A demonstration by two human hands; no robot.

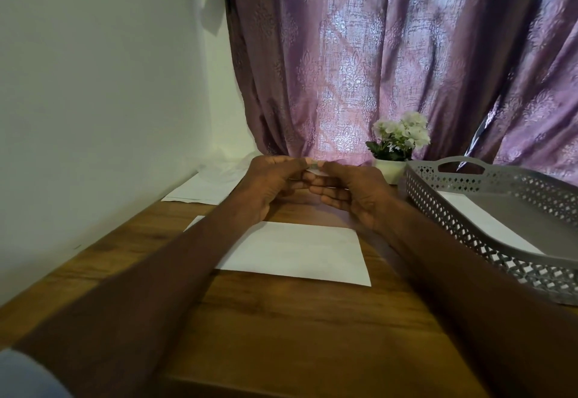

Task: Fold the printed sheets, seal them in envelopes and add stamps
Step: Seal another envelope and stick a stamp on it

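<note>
Both hands were up over the brown wood-grain table, meeting fingertip to fingertip at about twelve o'clock from the white rectangular envelope. The left hand had its fingers curled in, thumb and fingertips pinched on a small pale scrap of paper, probably a stamp, though it was too small to tell for sure. The right hand came in from the other side, fingers bent, its thumb and forefinger nipping the same little piece. So both grips were closed tight on that scrap, held just above the table's far half.

The envelope lay flat in the middle of the table, face up, under the forearms, touched by neither hand. Out at ten o'clock from it, a stack of white paper sheets sat against the wall corner. Another white edge peeked out at nine o'clock, beneath the left forearm.

Over at three o'clock stood a grey perforated plastic tray with a cut-out handle, and a white envelope or sheet lay inside it. At one o'clock, just beside the tray's far corner, a small white pot of white flowers stood before the purple patterned curtain.
</note>
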